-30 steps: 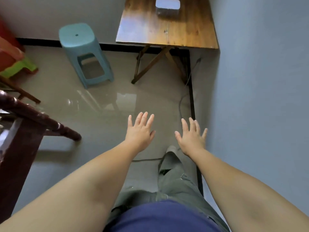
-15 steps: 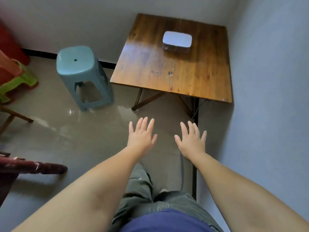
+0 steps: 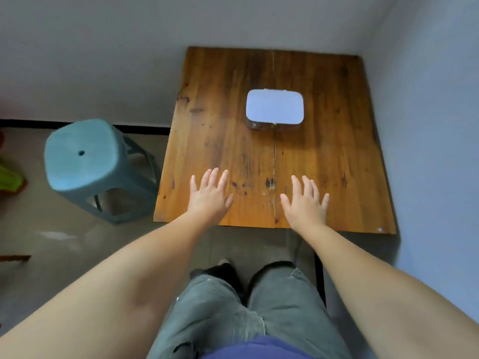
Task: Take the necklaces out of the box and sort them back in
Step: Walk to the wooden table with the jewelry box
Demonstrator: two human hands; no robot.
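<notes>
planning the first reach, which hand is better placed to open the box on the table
Right, probably. The box sits closed, right of the table's centre seam, ahead of the right hand; the left hand would reach across. Both are empty.

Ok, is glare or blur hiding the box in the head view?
Head view: the box lid is washed out pale by glare, contents unseen; its front edge is soft. The stool is blurred. Wide-angle bending shows at the table edges.

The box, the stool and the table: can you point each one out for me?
box [image 3: 274, 107]: head view, middle of its closed pale lid.
stool [image 3: 77, 156]: head view, flat blue-green seat.
table [image 3: 220, 104]: head view, bare wood left of the box.
</notes>
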